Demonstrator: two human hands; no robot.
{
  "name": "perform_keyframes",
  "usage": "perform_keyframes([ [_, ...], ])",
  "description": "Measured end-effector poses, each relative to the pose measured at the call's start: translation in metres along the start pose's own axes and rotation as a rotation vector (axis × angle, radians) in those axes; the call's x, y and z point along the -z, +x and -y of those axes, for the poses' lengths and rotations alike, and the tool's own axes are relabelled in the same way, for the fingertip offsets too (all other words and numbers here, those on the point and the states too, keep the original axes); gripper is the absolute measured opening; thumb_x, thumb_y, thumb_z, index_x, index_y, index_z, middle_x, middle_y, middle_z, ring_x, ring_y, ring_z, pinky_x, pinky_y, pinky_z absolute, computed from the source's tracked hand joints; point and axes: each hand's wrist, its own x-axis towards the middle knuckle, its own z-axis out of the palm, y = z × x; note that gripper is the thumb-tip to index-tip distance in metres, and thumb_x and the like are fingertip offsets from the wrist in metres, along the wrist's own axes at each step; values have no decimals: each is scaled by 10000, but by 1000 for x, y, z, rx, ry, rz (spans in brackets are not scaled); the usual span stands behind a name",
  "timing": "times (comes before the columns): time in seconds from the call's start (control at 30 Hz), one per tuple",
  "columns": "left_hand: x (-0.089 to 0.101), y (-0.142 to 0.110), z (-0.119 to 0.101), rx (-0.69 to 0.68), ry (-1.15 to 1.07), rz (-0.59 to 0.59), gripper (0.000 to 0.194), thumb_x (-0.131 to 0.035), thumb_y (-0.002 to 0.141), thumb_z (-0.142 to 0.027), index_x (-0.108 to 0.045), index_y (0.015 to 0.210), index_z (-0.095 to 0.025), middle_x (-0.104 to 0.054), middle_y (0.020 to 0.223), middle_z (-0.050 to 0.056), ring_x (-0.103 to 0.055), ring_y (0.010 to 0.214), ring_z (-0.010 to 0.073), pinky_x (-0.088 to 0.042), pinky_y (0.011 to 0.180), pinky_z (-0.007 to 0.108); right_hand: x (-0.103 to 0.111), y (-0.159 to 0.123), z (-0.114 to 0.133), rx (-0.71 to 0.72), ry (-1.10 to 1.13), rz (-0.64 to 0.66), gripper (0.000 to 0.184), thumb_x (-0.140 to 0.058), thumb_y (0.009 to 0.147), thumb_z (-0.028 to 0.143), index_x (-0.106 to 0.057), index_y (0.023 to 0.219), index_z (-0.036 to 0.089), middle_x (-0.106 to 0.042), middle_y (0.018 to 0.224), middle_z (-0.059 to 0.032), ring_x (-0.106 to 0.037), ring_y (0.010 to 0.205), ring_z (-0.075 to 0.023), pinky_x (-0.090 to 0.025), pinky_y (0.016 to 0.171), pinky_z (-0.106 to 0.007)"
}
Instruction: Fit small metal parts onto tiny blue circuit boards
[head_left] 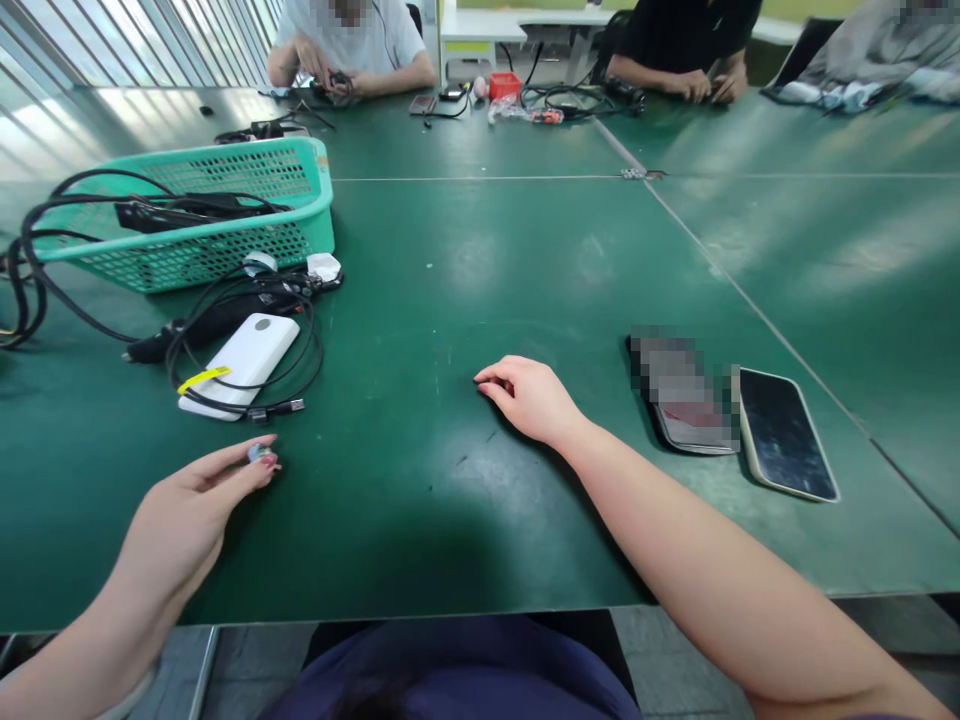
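My left hand (184, 510) is at the left near the table's front edge. Its thumb and fingers pinch a small pale bluish object (261, 453), too small to identify. Just beyond it lies a white power bank (244, 365) with a thin black cable looped over it, a yellow tag (204, 379) and a USB plug (289, 407). My right hand (529, 398) rests on the green table (420, 520) in the middle, thumb and fingertips closed together. A tiny dark spot shows at those fingertips; I cannot make out what it is.
A turquoise basket (315, 200) of black cables stands at the left, with a black device (225, 312) before it. A dark wallet-like item (686, 395) and a phone (787, 432) lie at the right. Several people sit across the table near cables and a red box (505, 86).
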Motion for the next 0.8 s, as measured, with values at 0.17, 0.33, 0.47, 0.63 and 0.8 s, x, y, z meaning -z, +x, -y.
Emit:
perform_keyframes([
  [0.17, 6, 7, 7, -270, 480, -170, 267, -839, 577, -360, -745, 827, -345, -717, 716, -85, -643, 796, 174, -480, 705, 238, 0, -1, 0, 8, -14, 3, 181, -562, 884, 219, -728, 948, 188, -693, 868, -43, -598, 771, -141, -466, 744, -284],
  [0.33, 7, 11, 6, -509, 639, -129, 173, -795, 615, -325, -725, 763, -384, -616, 547, -121, -552, 593, 149, -369, 581, 221, 0, 0, 0, 14, -12, -4, 178, -565, 878, 206, -732, 937, 185, -691, 868, -44, -590, 762, -137, -462, 737, -277],
  [0.47, 1, 4, -1, -605, 612, -69, 181, -780, 640, -263, -732, 754, -395, -554, 505, -97, -463, 563, 158, -292, 539, 211, 0, -1, 0, 17, -13, -3, 180, -565, 875, 201, -736, 931, 185, -684, 860, -43, -580, 751, -136, -457, 732, -278],
  [0.63, 2, -4, -3, -617, 415, -87, 285, -798, 590, -145, -748, 728, -389, -560, 523, -84, -394, 574, 162, -218, 525, 201, 0, -1, 1, 9, -20, 2, 169, -586, 864, 208, -735, 938, 182, -662, 832, -36, -565, 741, -132, -445, 716, -271],
  [0.8, 12, 6, 5, -416, 456, -109, 248, -790, 648, -301, -747, 889, -345, -689, 678, -77, -520, 683, 161, -334, 579, 192, 1, -1, 0, 8, -22, 4, 166, -586, 863, 205, -735, 935, 194, -649, 818, -26, -555, 719, -127, -441, 708, -272],
])
